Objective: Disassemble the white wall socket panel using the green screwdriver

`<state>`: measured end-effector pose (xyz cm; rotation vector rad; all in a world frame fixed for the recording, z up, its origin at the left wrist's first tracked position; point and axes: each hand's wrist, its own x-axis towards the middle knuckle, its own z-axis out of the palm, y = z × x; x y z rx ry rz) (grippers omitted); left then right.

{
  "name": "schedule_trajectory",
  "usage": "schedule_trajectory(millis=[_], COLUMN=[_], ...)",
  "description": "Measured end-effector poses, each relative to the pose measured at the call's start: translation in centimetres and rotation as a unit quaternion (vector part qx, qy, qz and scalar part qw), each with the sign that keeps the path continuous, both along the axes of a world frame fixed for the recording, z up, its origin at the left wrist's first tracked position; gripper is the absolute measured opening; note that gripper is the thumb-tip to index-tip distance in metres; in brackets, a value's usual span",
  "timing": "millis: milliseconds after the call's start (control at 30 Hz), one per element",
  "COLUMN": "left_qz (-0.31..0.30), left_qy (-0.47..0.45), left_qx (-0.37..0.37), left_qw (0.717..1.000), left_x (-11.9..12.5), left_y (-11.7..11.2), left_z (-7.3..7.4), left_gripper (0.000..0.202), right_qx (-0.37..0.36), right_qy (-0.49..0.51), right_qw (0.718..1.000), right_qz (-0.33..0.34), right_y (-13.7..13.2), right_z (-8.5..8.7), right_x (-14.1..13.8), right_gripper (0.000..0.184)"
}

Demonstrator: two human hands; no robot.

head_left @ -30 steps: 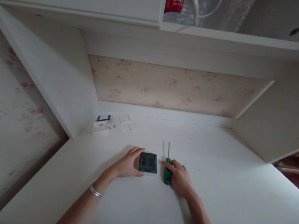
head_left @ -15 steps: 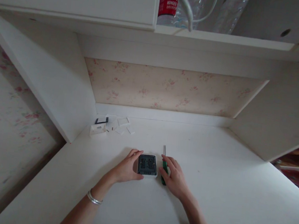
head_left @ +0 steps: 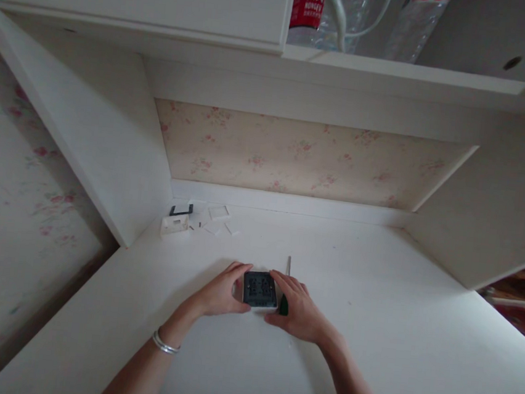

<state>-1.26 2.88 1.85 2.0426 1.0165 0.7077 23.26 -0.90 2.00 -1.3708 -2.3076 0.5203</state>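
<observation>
A square wall socket [head_left: 260,290] with a dark face and a white base rests on the white desk. My left hand [head_left: 223,289] grips its left side, thumb at the near corner and fingers at the far one. On the opposite side my right hand [head_left: 298,306] holds it the same way, fingertips on the far right corner and thumb at the near right. A screwdriver [head_left: 289,265] lies beside the socket, its shaft pointing away from me. Its green handle is partly hidden under my right hand.
At the desk's back left lie a white box [head_left: 175,224], a black frame [head_left: 181,209], a white frame [head_left: 219,212] and small loose pieces. Side panels flank the white desk [head_left: 368,356]. Plastic bottles [head_left: 307,9] and a white cable [head_left: 335,9] are on the shelf above.
My right hand has let go of the screwdriver and moved left onto the socket's right side. My left hand stays on the socket. The view has shifted slightly.
</observation>
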Motion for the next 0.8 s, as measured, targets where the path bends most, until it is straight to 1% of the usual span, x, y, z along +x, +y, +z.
schedule_trajectory(millis=[167,300,433,567,700,800], left_qz=[-0.005,0.005,0.014,0.006,0.012,0.009], left_qy=[0.020,0.017,0.013,0.002,-0.034,-0.071], left_qx=[0.030,0.046,0.060,0.078,0.068,0.044], left_qw=[0.999,0.999,0.998,0.997,0.997,0.996], left_x=[-0.1,0.0,0.0,-0.2,-0.2,-0.3], left_y=[0.1,0.0,-0.3,-0.4,-0.4,-0.2], left_z=[-0.5,-0.6,-0.1,0.5,0.2,0.1], left_gripper=[0.094,0.096,0.095,0.091,0.091,0.086], right_qx=[-0.027,-0.037,-0.048,-0.037,-0.029,-0.015], right_qy=[-0.015,-0.014,-0.011,0.003,0.030,0.059], right_qw=[0.999,0.999,0.999,0.999,0.999,0.998], right_qz=[0.010,0.019,0.019,0.019,0.015,0.016], right_y=[1.3,1.7,1.7,1.8,1.9,2.0], right_z=[1.0,1.5,1.6,1.5,1.4,1.4], right_x=[-0.2,-0.3,-0.4,-0.5,-0.4,-0.3], right_gripper=[0.093,0.095,0.097,0.096,0.096,0.092])
